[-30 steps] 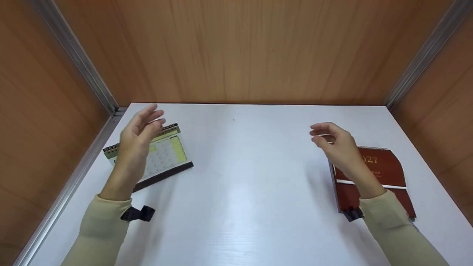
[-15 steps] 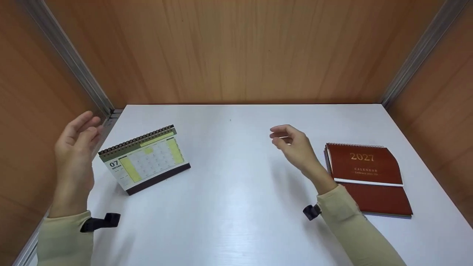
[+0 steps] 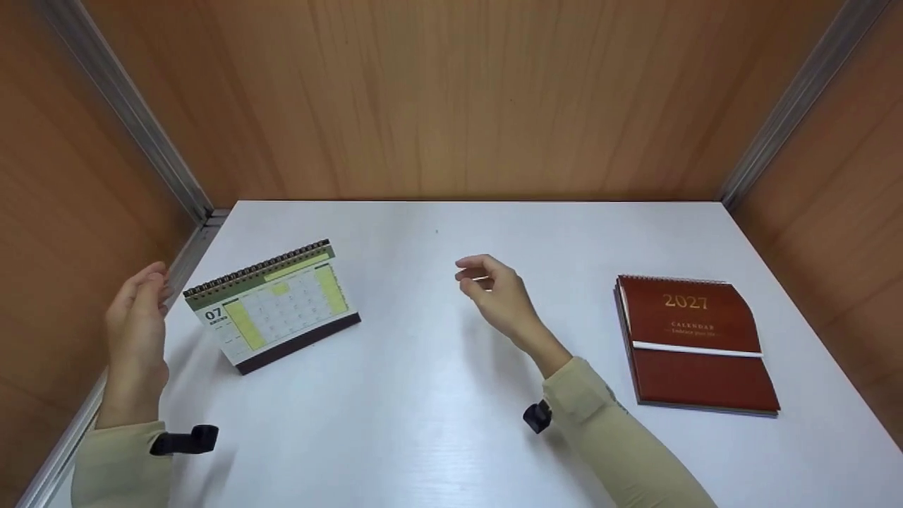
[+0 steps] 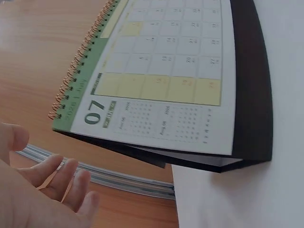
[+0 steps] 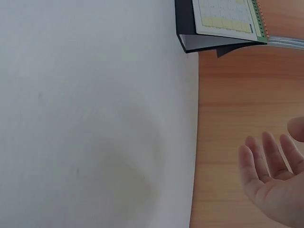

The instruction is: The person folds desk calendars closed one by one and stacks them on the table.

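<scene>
A spiral-bound desk calendar [image 3: 282,307] with a green header, yellow columns and "07" stands like a tent at the table's left, turned at an angle. Just left of it hovers my left hand [image 3: 137,335], apart from it and holding nothing; the left wrist view shows its loosely bent fingers [image 4: 57,180] near the calendar's spiral corner. Over the middle of the table my right hand [image 3: 497,296] is raised with relaxed, slightly bent fingers and nothing in them. A dark red 2027 calendar [image 3: 695,346] with a white strip across it lies at the right, away from both hands.
The white table [image 3: 423,395] is enclosed by a wooden back panel [image 3: 451,99] and wooden side panels, with metal rails [image 3: 134,113] in the corners. Each sleeve carries a small black wrist camera [image 3: 537,418].
My left hand has moved left, off from in front of the green calendar, and a little lower. My right hand has swung left, from over the red calendar to mid-table. Both calendars stay put.
</scene>
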Available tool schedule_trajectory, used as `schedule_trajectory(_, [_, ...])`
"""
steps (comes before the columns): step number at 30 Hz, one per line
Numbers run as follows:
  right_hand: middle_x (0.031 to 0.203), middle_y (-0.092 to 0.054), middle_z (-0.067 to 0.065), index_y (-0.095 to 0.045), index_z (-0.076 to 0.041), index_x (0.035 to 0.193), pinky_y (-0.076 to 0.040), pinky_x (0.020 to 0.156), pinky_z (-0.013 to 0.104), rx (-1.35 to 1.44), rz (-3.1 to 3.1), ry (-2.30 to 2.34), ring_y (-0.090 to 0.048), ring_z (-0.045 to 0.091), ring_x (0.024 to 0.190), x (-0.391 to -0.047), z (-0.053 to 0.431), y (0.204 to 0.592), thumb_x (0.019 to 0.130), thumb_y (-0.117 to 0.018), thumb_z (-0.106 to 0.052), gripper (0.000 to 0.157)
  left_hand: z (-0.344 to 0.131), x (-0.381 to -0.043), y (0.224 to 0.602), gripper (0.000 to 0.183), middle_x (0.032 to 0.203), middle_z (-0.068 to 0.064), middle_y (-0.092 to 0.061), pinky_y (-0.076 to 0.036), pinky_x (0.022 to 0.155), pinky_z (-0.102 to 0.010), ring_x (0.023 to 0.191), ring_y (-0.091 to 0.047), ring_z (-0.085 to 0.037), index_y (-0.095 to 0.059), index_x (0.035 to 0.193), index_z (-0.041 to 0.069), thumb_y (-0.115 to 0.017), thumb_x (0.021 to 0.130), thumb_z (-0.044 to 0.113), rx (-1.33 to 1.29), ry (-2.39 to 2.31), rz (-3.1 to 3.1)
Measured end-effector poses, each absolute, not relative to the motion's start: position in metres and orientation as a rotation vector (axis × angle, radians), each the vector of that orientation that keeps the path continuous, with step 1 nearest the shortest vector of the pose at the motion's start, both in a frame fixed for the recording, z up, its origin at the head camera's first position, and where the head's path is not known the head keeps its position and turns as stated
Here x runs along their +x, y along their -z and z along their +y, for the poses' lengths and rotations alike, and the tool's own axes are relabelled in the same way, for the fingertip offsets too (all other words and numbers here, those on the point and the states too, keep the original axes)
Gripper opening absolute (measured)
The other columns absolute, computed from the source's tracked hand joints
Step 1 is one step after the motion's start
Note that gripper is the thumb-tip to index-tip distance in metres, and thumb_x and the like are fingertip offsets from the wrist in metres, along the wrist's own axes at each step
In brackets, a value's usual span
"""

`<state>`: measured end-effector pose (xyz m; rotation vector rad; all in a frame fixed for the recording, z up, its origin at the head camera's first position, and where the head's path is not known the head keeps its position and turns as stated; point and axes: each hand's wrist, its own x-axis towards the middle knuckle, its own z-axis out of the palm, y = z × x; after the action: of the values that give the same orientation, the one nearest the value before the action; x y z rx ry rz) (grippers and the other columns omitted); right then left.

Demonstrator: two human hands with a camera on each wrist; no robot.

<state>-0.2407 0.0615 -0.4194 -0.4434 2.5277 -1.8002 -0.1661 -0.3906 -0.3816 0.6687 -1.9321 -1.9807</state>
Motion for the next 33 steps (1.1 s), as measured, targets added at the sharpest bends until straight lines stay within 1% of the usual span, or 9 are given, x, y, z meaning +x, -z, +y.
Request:
schedule_trajectory(6, [0.125,-0.071,0.005,-0.068,-0.013,0.134,-0.057,0.097,0.037,-0.475,2.504,1.761,-0.067,0.021,0.111,-0.241,0.031,0.425,0.105,-0.064,-0.013,0.029,-0.396,-0.166,0.402,0.058,0.156,0.009,-0.045,-0.016,0.131,-0.031,0.153,-0.032,-0.014,-0.039,0.166,0.026,-0.043,0.113,0.049,0.758,2.027,-1.992])
schedule_trajectory(10, [0.126,-0.071,0.007,-0.068,-0.013,0.135,-0.058,0.096,0.035,-0.486,2.485,1.754,-0.068,0.02,0.111,-0.241,0.009,0.427,0.105,-0.064,-0.014,0.031,-0.401,-0.163,0.409,0.061,0.163,0.009,-0.04,-0.011,0.133,-0.038,0.157,-0.027,-0.015,-0.036,0.167,0.029,-0.042,0.112,0.054,0.803,2.054,-2.011])
schedule_trajectory(13, [0.128,-0.071,0.004,-0.067,-0.015,0.138,-0.058,0.096,0.033,-0.489,2.462,1.741,-0.067,0.019,0.112,-0.239,-0.008,0.43,0.105,-0.063,-0.016,0.033,-0.403,-0.163,0.414,0.063,0.158,0.01,-0.045,-0.014,0.132,-0.035,0.153,-0.031,-0.013,-0.036,0.167,0.027,-0.044,0.111,0.056,0.813,2.071,-2.008])
schedule_trajectory(15, [0.129,-0.071,0.001,-0.067,-0.016,0.14,-0.058,0.097,0.032,-0.485,2.447,1.721,-0.067,0.018,0.115,-0.237,-0.019,0.432,0.105,-0.063,-0.017,0.035,-0.404,-0.163,0.417,0.06,0.149,0.013,-0.051,-0.017,0.131,-0.032,0.15,-0.034,-0.012,-0.041,0.163,0.028,-0.045,0.11,0.057,0.823,2.086,-2.005])
schedule_trajectory(19, [0.135,-0.069,0.0,-0.063,-0.018,0.145,-0.057,0.1,0.031,-0.473,2.41,1.681,-0.065,0.017,0.121,-0.234,-0.04,0.436,0.106,-0.062,-0.019,0.039,-0.406,-0.161,0.422,0.043,0.128,0.02,-0.057,-0.02,0.13,-0.029,0.142,-0.041,-0.01,-0.055,0.145,0.032,-0.044,0.111,0.056,0.834,2.122,-1.98])
schedule_trajectory(21, [0.141,-0.066,0.001,-0.06,-0.018,0.149,-0.056,0.103,0.03,-0.47,2.387,1.662,-0.064,0.018,0.126,-0.233,-0.049,0.437,0.107,-0.061,-0.02,0.042,-0.405,-0.16,0.426,0.035,0.123,0.021,-0.057,-0.021,0.129,-0.029,0.137,-0.044,-0.008,-0.057,0.135,0.035,-0.04,0.112,0.055,0.817,2.129,-1.983])
schedule_trajectory(27, [0.163,-0.048,0.001,-0.045,-0.02,0.162,-0.049,0.115,0.038,-0.491,2.342,1.573,-0.052,0.024,0.145,-0.229,-0.069,0.441,0.107,-0.059,-0.03,0.057,-0.4,-0.161,0.436,0.037,0.124,0.016,-0.052,-0.027,0.125,-0.032,0.119,-0.047,-0.002,-0.056,0.129,0.033,-0.026,0.115,0.05,0.711,2.11,-2.056])
schedule_trajectory(30, [0.17,-0.038,0.001,-0.036,-0.021,0.167,-0.043,0.121,0.044,-0.497,2.333,1.52,-0.044,0.025,0.151,-0.227,-0.076,0.442,0.107,-0.058,-0.034,0.065,-0.398,-0.163,0.44,0.04,0.124,0.015,-0.05,-0.025,0.127,-0.034,0.118,-0.046,-0.001,-0.056,0.128,0.033,-0.023,0.114,0.052,0.669,2.115,-2.099])
schedule_trajectory(33, [0.172,-0.034,0.0,-0.032,-0.025,0.168,-0.039,0.123,0.046,-0.483,2.312,1.495,-0.041,0.024,0.154,-0.225,-0.081,0.443,0.106,-0.057,-0.037,0.069,-0.399,-0.163,0.442,0.043,0.125,0.015,-0.049,-0.024,0.127,-0.033,0.119,-0.044,0.0,-0.055,0.129,0.033,-0.02,0.114,0.054,0.638,2.129,-2.129])
